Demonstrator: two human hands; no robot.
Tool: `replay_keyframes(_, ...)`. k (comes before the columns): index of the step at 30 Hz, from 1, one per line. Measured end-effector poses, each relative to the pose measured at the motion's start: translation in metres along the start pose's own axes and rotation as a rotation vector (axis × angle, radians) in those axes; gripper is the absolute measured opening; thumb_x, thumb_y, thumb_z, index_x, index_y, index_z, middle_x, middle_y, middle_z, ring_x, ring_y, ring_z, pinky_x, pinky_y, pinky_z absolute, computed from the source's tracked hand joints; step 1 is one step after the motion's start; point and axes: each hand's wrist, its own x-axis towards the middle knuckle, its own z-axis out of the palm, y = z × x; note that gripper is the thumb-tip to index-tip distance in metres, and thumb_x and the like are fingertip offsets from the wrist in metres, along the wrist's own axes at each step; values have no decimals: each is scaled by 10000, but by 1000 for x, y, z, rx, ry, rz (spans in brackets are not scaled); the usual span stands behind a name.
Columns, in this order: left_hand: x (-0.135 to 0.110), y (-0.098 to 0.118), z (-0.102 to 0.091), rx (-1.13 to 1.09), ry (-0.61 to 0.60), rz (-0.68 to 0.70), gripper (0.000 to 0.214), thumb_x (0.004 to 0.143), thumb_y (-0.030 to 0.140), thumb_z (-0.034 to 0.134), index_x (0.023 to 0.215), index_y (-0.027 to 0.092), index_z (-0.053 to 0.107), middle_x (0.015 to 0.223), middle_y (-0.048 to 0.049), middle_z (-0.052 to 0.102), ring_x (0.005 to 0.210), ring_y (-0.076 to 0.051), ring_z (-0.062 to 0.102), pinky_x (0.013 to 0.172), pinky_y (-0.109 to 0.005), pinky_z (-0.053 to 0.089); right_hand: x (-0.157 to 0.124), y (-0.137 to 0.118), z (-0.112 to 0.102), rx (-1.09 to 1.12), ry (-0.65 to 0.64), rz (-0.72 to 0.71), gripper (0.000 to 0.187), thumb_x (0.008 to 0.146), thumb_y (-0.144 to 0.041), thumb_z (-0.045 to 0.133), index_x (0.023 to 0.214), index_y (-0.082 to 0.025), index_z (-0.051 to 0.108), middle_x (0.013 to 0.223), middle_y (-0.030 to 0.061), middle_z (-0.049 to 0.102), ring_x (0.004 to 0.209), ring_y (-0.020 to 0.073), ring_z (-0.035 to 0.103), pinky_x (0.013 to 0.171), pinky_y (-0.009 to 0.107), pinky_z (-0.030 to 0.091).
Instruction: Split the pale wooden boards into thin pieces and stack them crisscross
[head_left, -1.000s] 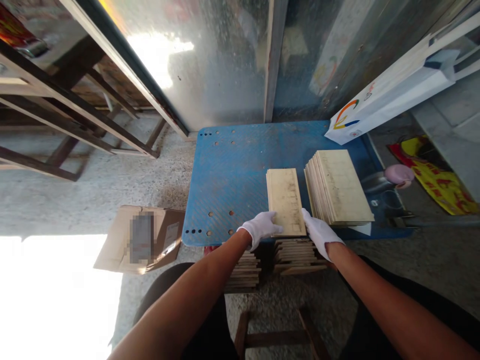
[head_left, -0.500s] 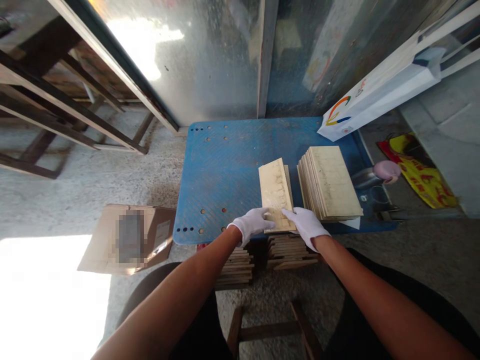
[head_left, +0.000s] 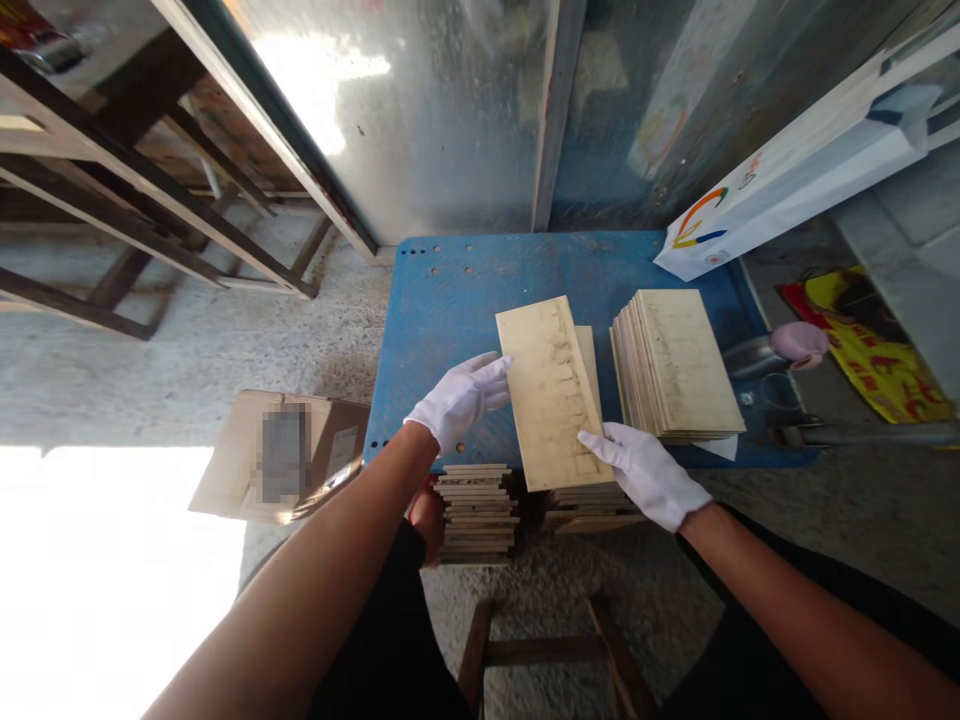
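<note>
A pale thin wooden board [head_left: 551,400] with dark marks along its right side is raised and tilted over the table. My right hand [head_left: 649,470], in a white glove, grips its lower right corner, thumb on top. My left hand [head_left: 461,400], also gloved, has its fingers stretched out, with the fingertips at the board's left edge; whether they touch it is hard to tell. Partly hidden behind the raised board, another board [head_left: 587,350] lies on the blue table [head_left: 450,320]. To the right stands a stack of similar boards [head_left: 679,360].
Below the table's front edge are two more board stacks, one at the left [head_left: 476,515]. A white paper bag [head_left: 787,180] stands at the back right, near a pink-lidded bottle [head_left: 799,345]. A cardboard box [head_left: 240,440] sits on the floor at left; a wooden stool [head_left: 544,650] is below.
The board has been lifted and tilted up toward me. My left hand has shifted left and up to its side edge, while my right hand keeps the lower right corner.
</note>
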Motion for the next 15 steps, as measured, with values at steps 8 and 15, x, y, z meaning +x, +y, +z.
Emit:
replay_keyframes(8,-20,4,28,-30,-82,100,238,743,172,745,968,112,696,937,-88,747,825,-168,697,806,-297,552,-9,-23,-15,-599,-88,-38,403,696,-551,749,885,-197,718,926,54,740,906,262,675,822,371,532)
replay_keyframes(15,-50,-14,66,248,-176,90,253,706,258,781,918,139,711,885,-45,742,754,-144,657,723,-277,536,-45,-84,-37,-537,212,-295,477,726,-530,748,1073,-207,694,851,58,701,617,131,588,453,212,429)
